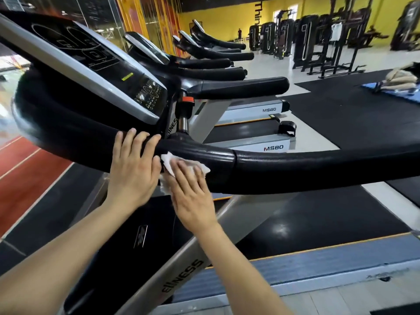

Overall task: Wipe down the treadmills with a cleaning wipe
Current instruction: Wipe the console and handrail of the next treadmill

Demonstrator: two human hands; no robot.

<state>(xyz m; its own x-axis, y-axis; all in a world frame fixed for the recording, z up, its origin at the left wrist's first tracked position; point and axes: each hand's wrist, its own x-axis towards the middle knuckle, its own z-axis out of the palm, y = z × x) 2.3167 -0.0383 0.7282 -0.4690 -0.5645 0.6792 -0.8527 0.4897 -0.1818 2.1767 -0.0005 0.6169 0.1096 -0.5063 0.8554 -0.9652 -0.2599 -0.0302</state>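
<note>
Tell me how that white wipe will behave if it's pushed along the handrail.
The wipe looks thin and floppy, creased under the right hand, so it would likely bunch. The handrail looks glossy, so it probably slides easily.

The wipe [181, 161] is white. The treadmill handrail [295, 169] is shiny black. The console [95, 64] is black with a silver edge. The far wall [218, 21] is yellow.
</note>
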